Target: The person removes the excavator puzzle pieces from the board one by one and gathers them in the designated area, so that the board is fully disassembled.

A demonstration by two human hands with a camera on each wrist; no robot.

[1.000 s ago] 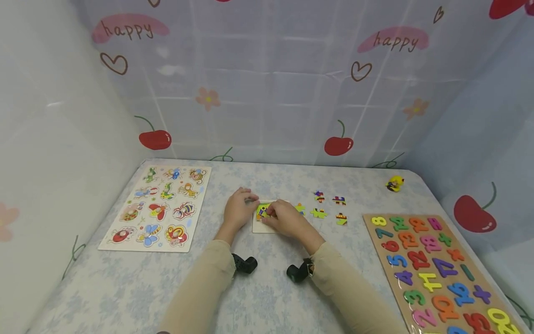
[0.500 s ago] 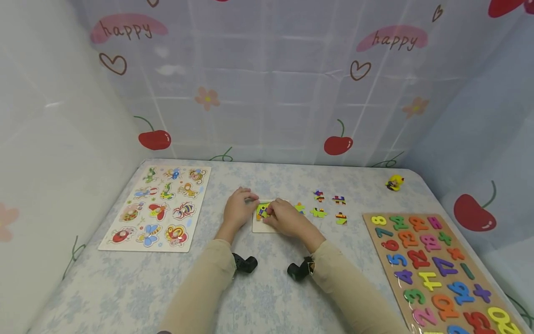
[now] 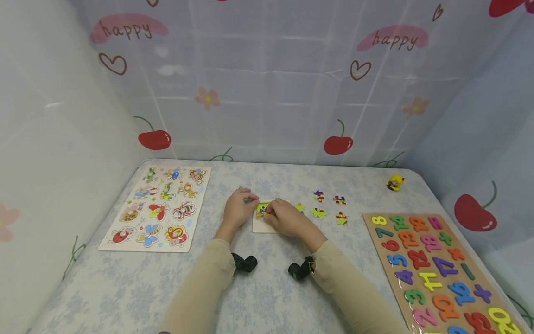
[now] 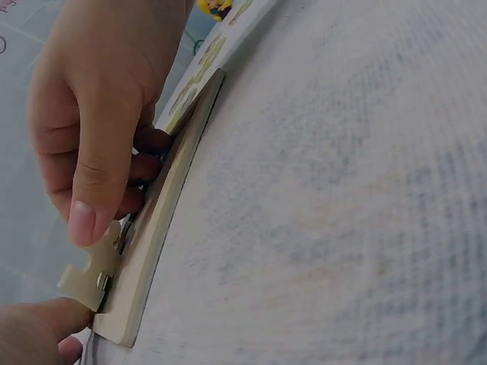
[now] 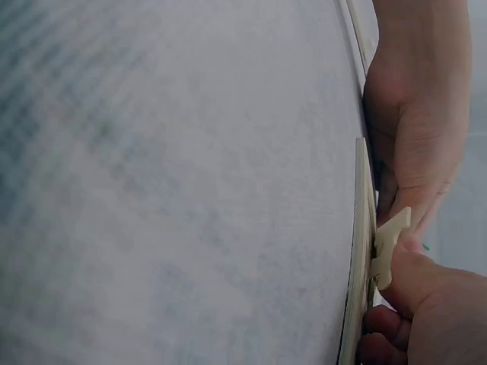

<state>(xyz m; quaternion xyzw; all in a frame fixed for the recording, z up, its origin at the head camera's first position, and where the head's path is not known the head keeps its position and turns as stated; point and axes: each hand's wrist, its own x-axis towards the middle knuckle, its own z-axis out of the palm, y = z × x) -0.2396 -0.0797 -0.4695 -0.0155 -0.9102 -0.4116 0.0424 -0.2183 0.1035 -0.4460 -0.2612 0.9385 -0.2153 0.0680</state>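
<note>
A small pale wooden puzzle board (image 3: 263,228) lies at mid-table, its upper left part filled with a green and yellow picture. My left hand (image 3: 238,213) holds the board's left edge, thumb and index finger bent close together. Over the board, my right hand (image 3: 285,218) pinches a jigsaw piece (image 5: 389,247), its pale back showing in the right wrist view. In the left wrist view this piece (image 4: 95,266) stands tilted on the board between the right thumb and the left fingertips. The right hand hides the board's right part in the head view.
Several loose jigsaw pieces (image 3: 319,213) lie right of the board. An insect picture board (image 3: 196,232) is at left, and a brown number board (image 3: 377,241) at right. A yellow figurine (image 3: 394,183) stands at the back right. Black wrist cameras (image 3: 246,263) jut from both wrists.
Both hands stay almost in place. The right fingertips shift slightly, and the coloured patch showing beside them on the board changes a little.
</note>
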